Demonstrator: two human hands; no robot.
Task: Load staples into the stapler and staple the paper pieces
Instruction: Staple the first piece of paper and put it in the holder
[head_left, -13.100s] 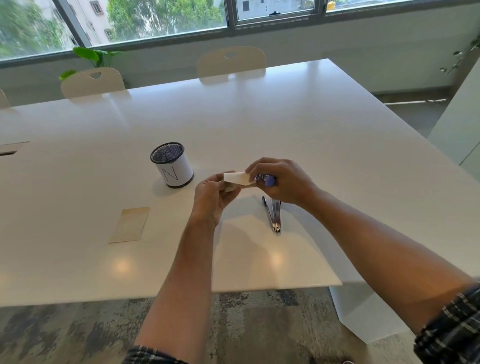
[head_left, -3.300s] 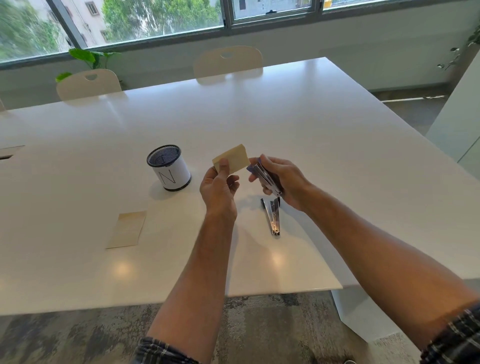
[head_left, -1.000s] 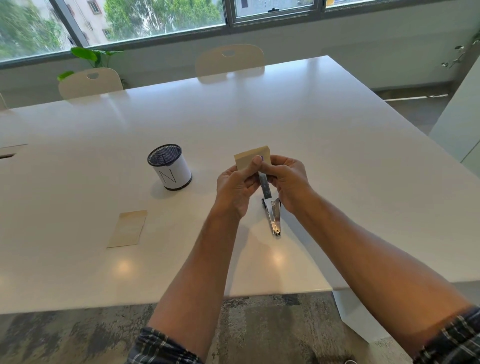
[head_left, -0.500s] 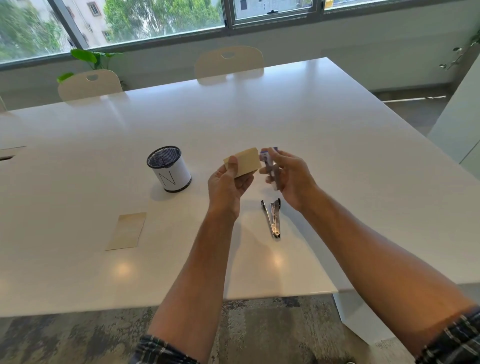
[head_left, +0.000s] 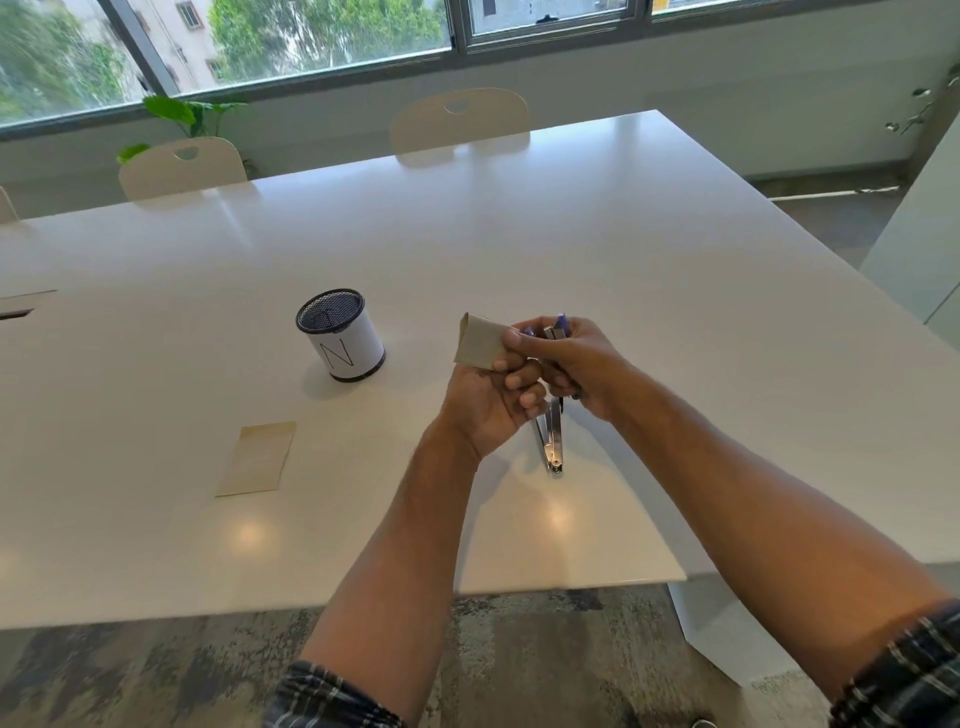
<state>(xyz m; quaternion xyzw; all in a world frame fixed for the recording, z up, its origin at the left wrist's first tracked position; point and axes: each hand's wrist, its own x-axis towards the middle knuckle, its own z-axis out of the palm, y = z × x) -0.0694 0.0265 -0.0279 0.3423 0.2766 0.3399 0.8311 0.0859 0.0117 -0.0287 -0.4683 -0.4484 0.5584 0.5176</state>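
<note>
My left hand (head_left: 485, 397) holds a small tan folded paper piece (head_left: 479, 342) above the white table (head_left: 623, 270). My right hand (head_left: 576, 361) grips a small blue and metal stapler (head_left: 556, 330), pressed against the paper's right edge. Most of the stapler is hidden inside my fingers. A second metal stapler part (head_left: 551, 439) lies flat on the table just below both hands. Another tan paper piece (head_left: 258, 458) lies on the table to the left.
A mesh pen cup with a white label marked N (head_left: 340, 335) stands left of my hands. Two cream chairs (head_left: 460, 122) stand at the table's far side under the window. The table's near edge (head_left: 363, 597) runs below my forearms.
My hands have come together again: the right hand brought the stapler to the paper's edge, and the paper tilted lower, after they were apart half a second ago.
</note>
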